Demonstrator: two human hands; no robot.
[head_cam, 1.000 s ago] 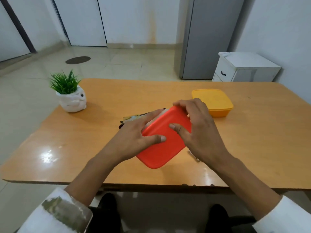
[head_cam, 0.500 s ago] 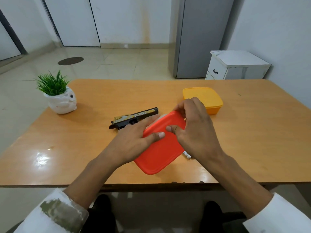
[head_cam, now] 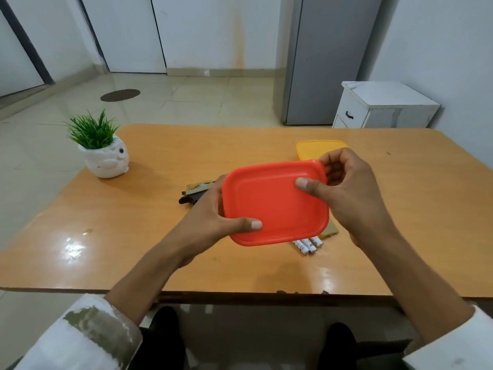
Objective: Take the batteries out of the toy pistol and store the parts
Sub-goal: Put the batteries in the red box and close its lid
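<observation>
Head view: red container point(head_cam: 274, 209) is held over mid-table point(head_cam: 133, 249), lid face tilted toward the camera. Whether a box sits under the lid can't be told.

- left hand point(head_cam: 210, 217): container is pinched at its 8 o'clock edge, thumb laid on the lid face, fingers hidden behind.
- right hand point(head_cam: 349, 193): container is pinched at its 2 o'clock corner, thumb on the face, fingers curled round the rim.
- toy pistol point(head_cam: 194, 192): lying on the table at 9 o'clock of the container, mostly hidden by the left hand.
- batteries point(head_cam: 306, 244): laid side by side at 5 o'clock, ends showing just past the container's lower edge; olive cover piece point(head_cam: 329, 231) is just beside them.
- yellow container point(head_cam: 314, 150): at 1 o'clock, closed, partly hidden by the right hand.
- plant pot point(head_cam: 105, 158): at 10 o'clock, near the table's left edge, well apart.

Bare tabletop is seen at 8 o'clock and 3 o'clock, out to the edges.
</observation>
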